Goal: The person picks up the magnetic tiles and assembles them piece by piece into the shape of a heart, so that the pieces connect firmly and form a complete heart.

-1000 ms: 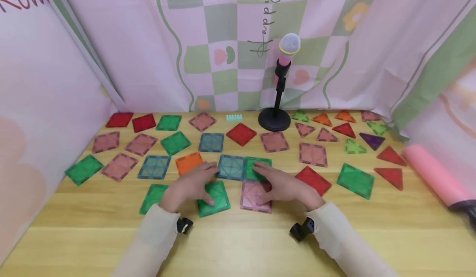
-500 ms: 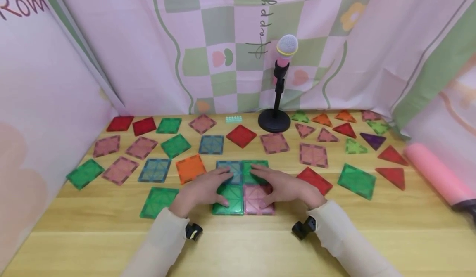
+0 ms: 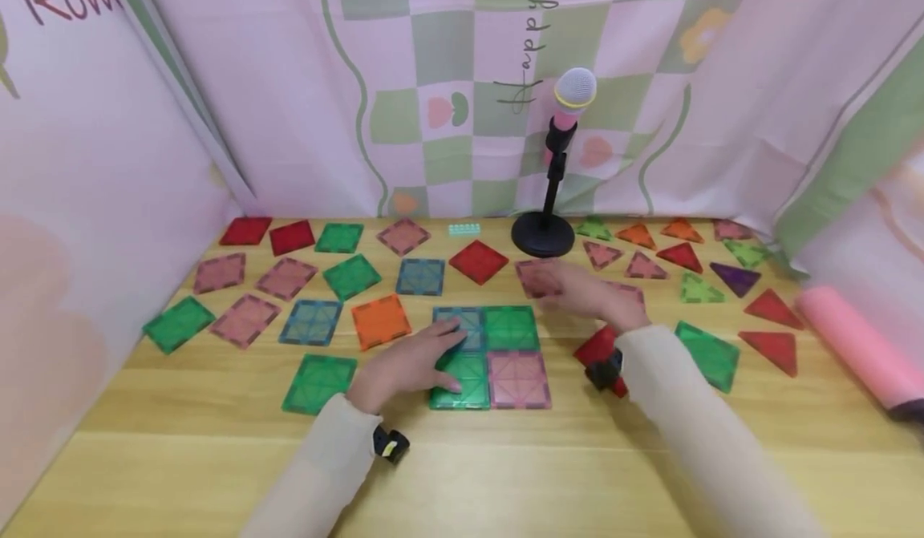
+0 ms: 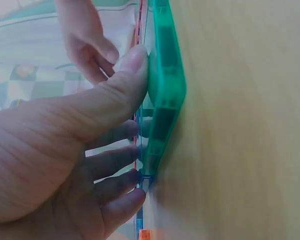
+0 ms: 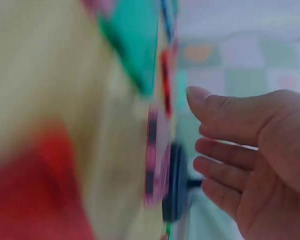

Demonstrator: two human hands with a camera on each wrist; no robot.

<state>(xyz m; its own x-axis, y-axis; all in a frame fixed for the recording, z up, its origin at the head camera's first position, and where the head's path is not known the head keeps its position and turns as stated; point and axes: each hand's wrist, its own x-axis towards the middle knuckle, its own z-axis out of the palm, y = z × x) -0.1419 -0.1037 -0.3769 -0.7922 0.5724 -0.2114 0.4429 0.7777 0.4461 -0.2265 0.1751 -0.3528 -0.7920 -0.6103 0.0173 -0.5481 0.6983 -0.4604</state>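
Observation:
Translucent magnetic tiles lie edge to edge in a two-by-two block: a blue tile [image 3: 471, 331] and a green tile [image 3: 511, 328] behind, another green tile [image 3: 472, 392] and a pink tile [image 3: 521, 382] in front. My left hand [image 3: 404, 366] rests on the left side of this block. Its thumb touches the front green tile [image 4: 167, 75], and its straight fingers reach over the blue one, partly covering both. Raised off the table, my right hand [image 3: 588, 291] is over a separate pink tile [image 5: 157, 165], fingers extended and holding nothing.
Loose square tiles, such as an orange tile [image 3: 381, 321] and a red tile [image 3: 479, 262], spread around the block. Triangular tiles [image 3: 736, 278] lie at the right. A microphone on a stand [image 3: 543, 233] stands behind, and a pink roll [image 3: 855, 341] lies at the right edge.
My left hand slid the front green tile rightward against the pink tile, and the block closed up. My right hand has left the block, moving back and right over another pink tile.

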